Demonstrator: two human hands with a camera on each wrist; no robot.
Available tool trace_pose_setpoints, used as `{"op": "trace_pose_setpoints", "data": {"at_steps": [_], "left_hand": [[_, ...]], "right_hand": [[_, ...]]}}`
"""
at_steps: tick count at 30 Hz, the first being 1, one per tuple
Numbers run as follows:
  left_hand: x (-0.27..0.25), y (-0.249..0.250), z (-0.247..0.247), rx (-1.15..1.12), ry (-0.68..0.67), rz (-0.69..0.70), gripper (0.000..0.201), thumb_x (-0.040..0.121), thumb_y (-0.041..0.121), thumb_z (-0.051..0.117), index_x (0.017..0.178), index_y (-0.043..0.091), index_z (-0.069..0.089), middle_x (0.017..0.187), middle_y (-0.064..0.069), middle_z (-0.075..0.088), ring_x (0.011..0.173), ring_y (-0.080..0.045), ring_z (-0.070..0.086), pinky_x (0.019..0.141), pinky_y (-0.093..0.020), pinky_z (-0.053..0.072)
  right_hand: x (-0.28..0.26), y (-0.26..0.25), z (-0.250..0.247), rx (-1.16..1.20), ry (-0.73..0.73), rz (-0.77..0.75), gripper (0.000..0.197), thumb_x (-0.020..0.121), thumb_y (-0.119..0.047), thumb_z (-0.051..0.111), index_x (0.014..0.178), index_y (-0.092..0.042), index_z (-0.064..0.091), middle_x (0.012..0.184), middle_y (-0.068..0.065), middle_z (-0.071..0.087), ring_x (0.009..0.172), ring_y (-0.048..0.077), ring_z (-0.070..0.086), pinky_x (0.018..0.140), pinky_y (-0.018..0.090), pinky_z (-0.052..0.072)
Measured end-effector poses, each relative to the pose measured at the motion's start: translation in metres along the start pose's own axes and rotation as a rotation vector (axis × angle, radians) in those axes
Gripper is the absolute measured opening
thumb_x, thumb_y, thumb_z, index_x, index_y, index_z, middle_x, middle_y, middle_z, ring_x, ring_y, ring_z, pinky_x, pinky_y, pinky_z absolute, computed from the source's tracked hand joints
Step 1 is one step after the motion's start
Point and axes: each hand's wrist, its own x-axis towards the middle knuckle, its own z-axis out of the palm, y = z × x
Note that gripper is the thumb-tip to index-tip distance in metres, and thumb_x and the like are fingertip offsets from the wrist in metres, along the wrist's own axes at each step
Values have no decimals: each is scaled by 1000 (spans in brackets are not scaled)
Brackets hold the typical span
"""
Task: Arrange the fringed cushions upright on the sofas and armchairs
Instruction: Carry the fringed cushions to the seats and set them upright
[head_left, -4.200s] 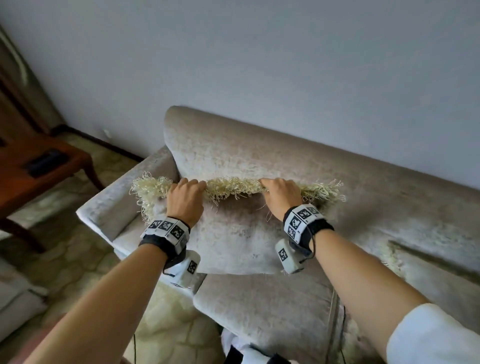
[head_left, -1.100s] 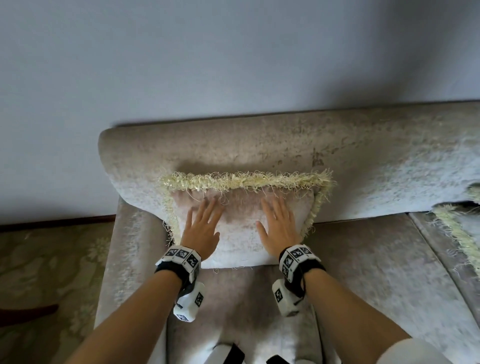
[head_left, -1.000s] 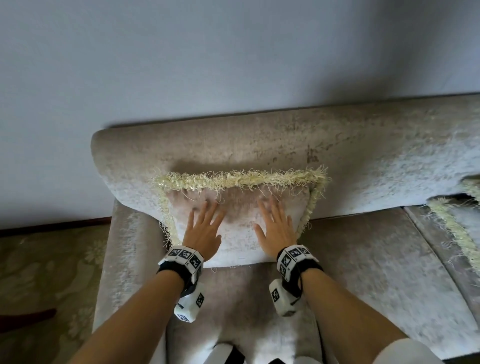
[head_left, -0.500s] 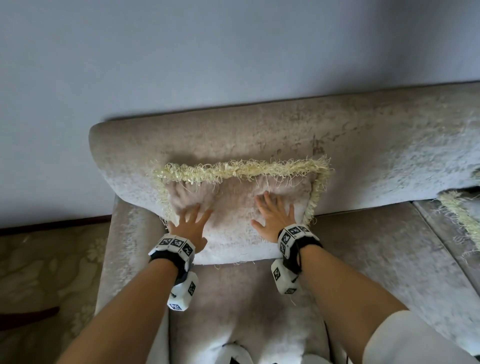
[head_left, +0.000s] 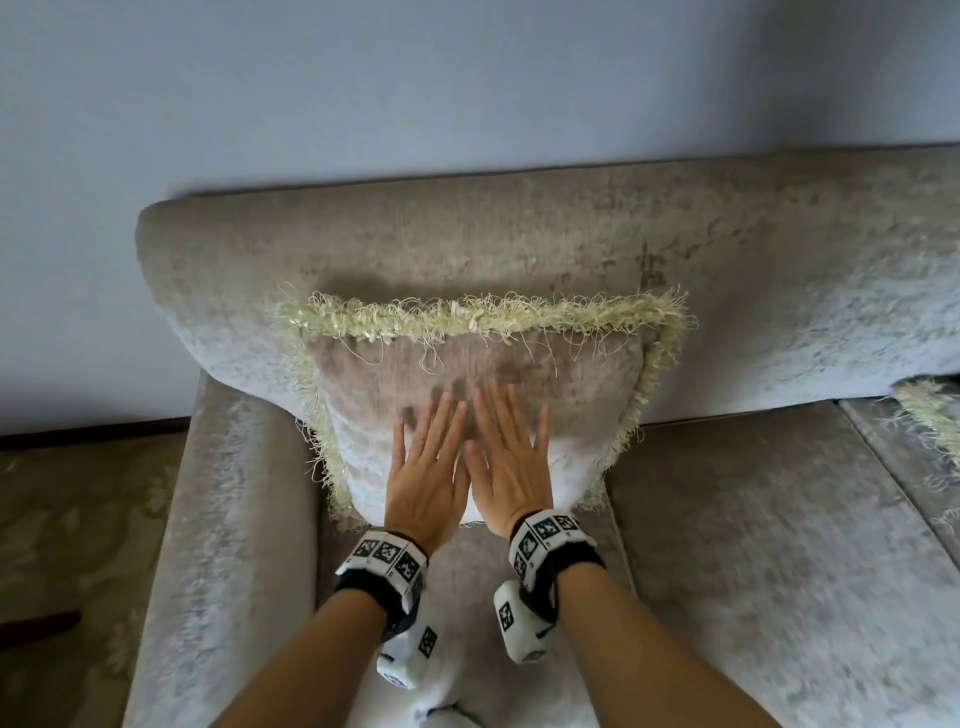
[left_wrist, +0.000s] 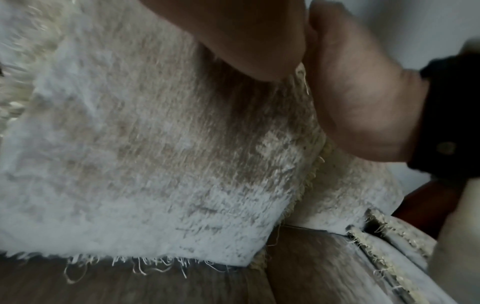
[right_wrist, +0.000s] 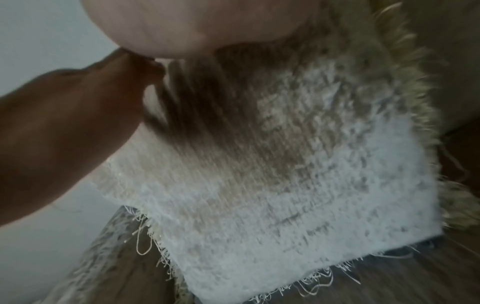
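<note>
The cushion (head_left: 519, 374) under both grips is plush beige chenille-like cloth with a soft sheen, edged in stringy cream yarn fringe (head_left: 467, 317). The sofa (head_left: 779, 291) behind wears similar mottled velvety fabric.

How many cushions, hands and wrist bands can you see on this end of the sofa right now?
Cushions: 2, one upright against the backrest, one only partly in view at the right edge.
Hands: 2, left and right, flat on the upright cushion.
Wrist bands: 2, left and right.
Total: 6.
</note>
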Motion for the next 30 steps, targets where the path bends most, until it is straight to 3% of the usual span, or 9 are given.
{"op": "trace_pose_setpoints", "data": {"at_steps": [3,6,10,12,15,19,23,26,30], "left_hand": [[7,-20,20,128,-95,-39,57,101,34,17,153,14,8,161,-4,4,148,-22,3,114,-60,13],[4,-57,33,157,-127,-229,60,101,41,20,153,16,4,161,-1,4,148,-18,4,112,-66,2],[-24,-91,39,-124,-94,-670,72,98,54,15,152,12,-6,160,-7,-12,147,-22,-7,116,-60,9],[-40,-84,39,-183,-64,-643,72,98,52,16,152,11,-8,159,-7,-14,147,-20,-9,118,-52,12],[-51,-54,49,-20,-46,-354,64,99,29,27,153,14,-3,161,-7,-5,148,-26,-4,118,-51,13],[-49,-14,69,213,-257,-10,91,76,10,49,153,14,0,161,-3,-7,147,-29,-6,112,-61,14],[-48,-48,71,282,-411,-386,93,77,17,58,152,10,3,160,-4,-11,146,-34,-7,114,-62,9],[-51,-88,58,216,-475,-718,85,91,28,49,151,5,-6,157,-8,-24,145,-30,-15,117,-56,8],[-55,-92,36,121,-463,-647,83,93,26,45,150,11,-13,157,-2,-24,146,-22,-15,118,-50,1]], "right_hand": [[9,20,27,-98,-96,21,60,97,-50,-9,152,-26,-17,160,-6,-23,147,13,-23,116,57,-15],[15,75,33,-181,-131,73,57,100,-50,0,153,-29,-7,160,-11,-18,147,11,-20,116,63,-1],[-2,136,17,-68,-99,522,63,94,-59,-5,149,-33,-23,160,-4,-23,148,20,-20,115,64,-6],[-15,132,14,22,-51,643,69,92,-63,-8,150,-29,-22,161,2,-20,148,22,-19,115,63,-5],[-31,98,28,82,-51,349,67,93,-62,-6,151,-31,-20,160,1,-25,147,20,-23,117,59,-6],[-46,50,75,45,-260,52,59,96,-58,-2,149,-40,-19,156,-8,-32,144,18,-30,116,59,-8],[-41,74,73,-74,-318,53,62,97,-63,9,152,-42,-10,157,-14,-29,143,10,-30,114,60,-13],[-43,116,55,-62,-363,378,66,93,-69,6,150,-42,-16,155,-14,-30,144,14,-27,111,56,-19],[-52,155,36,179,-294,903,73,91,-69,4,154,-34,-6,162,-3,-18,148,21,-19,115,63,-9]]}}
